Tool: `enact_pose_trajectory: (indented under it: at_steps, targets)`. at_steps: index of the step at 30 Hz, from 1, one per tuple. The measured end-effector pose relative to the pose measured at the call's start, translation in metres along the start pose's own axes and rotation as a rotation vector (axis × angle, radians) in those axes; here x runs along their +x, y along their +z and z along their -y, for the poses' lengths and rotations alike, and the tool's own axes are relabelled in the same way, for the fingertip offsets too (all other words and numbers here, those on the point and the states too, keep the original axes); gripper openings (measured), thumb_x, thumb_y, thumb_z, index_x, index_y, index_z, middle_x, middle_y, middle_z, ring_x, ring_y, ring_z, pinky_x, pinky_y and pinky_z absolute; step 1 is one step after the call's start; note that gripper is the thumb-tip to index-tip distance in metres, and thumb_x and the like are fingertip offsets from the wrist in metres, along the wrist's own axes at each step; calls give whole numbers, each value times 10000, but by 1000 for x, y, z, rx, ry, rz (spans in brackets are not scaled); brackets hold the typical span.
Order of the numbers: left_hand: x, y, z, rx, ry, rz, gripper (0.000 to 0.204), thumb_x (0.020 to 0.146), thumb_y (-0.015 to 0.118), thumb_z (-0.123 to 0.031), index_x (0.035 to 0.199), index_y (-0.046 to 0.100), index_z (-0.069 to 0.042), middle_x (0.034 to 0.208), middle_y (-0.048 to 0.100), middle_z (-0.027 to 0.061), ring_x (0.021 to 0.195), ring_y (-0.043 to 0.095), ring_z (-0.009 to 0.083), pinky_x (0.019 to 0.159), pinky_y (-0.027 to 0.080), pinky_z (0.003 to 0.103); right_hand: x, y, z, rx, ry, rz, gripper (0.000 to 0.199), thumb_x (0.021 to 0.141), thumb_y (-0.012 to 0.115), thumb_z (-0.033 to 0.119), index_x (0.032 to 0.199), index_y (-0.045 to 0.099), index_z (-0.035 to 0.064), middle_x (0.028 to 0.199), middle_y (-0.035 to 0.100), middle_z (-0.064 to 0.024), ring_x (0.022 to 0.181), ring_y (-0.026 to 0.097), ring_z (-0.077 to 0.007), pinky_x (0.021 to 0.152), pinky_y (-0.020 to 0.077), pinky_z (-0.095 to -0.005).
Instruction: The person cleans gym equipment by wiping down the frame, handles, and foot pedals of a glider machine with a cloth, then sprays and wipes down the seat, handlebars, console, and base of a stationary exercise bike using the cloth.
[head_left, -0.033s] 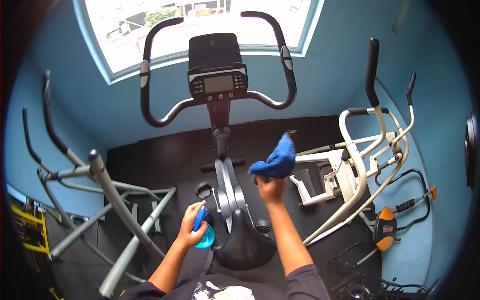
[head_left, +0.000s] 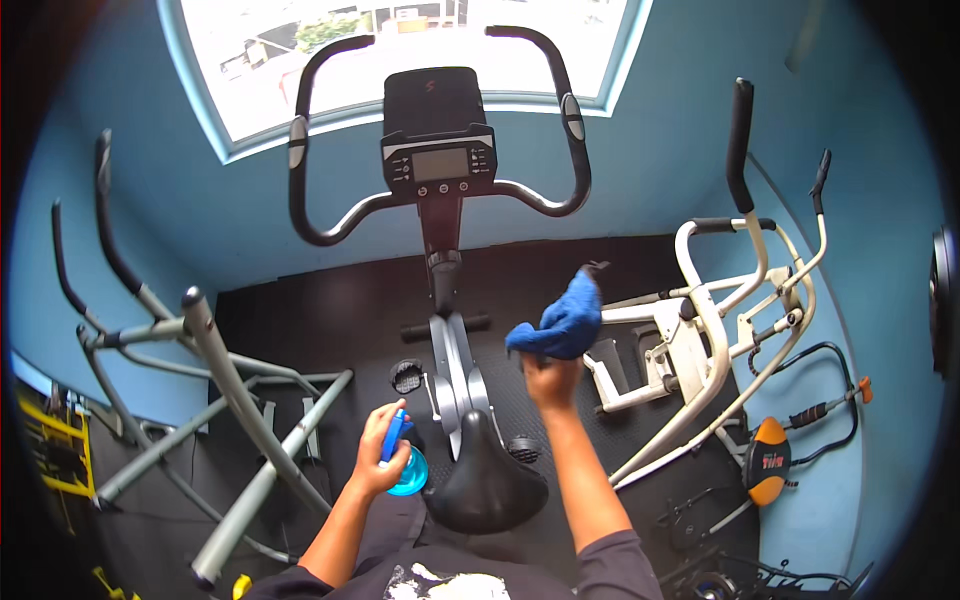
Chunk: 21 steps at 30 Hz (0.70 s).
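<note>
I am standing over a stationary exercise bike (head_left: 452, 350) with a black saddle (head_left: 485, 488) and a console (head_left: 440, 165) between curved black handlebars. My left hand (head_left: 372, 468) grips a blue spray bottle (head_left: 402, 462) to the left of the saddle. Above the bike's frame and to the right of its post, my right hand (head_left: 550, 382) is raised and holds up a crumpled blue cloth (head_left: 563, 320).
A grey metal exercise machine (head_left: 230, 390) stands close on the left. A white machine (head_left: 700, 340) with black grips stands on the right, with an orange-and-black item (head_left: 768, 460) and cables beside it. Blue walls and a window (head_left: 400, 50) close the front. The floor has a black mat.
</note>
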<state>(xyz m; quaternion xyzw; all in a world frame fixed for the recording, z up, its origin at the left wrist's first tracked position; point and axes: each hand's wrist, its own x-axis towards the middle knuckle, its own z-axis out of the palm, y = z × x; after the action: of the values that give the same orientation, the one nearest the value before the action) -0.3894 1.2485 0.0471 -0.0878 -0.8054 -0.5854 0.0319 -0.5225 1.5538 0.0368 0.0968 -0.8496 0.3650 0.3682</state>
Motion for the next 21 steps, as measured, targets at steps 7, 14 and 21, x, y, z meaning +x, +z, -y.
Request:
enact_pose_trajectory:
  at_steps: [7, 14, 21]
  targets:
    - [-91, 12, -44, -17, 0, -254, 649, 778, 560, 42, 1424, 511, 17, 1303, 534, 172, 1150, 611, 257, 1003, 499, 363, 5, -105, 44, 138, 92, 41, 577, 753, 903, 243, 1179, 603, -5, 1154, 631, -166, 1103, 594, -342, 1032, 421, -463]
    - [-135, 37, 9, 9, -119, -493, 646, 781, 569, 22, 1425, 526, -10, 1280, 558, 208, 1129, 618, 315, 990, 500, 392, -30, -71, 18, 272, 273, 86, 690, 814, 846, 129, 1356, 446, -24, 1323, 523, -167, 1263, 502, -268, 1117, 367, -421]
    - [-114, 34, 34, 151, -140, -567, 648, 783, 565, 27, 1428, 502, 21, 1298, 557, 231, 1179, 592, 350, 1032, 478, 412, 5, 51, 6, 812, 548, 115, 567, 883, 813, 158, 1306, 459, 24, 1254, 528, -83, 1184, 512, -217, 1096, 376, -381]
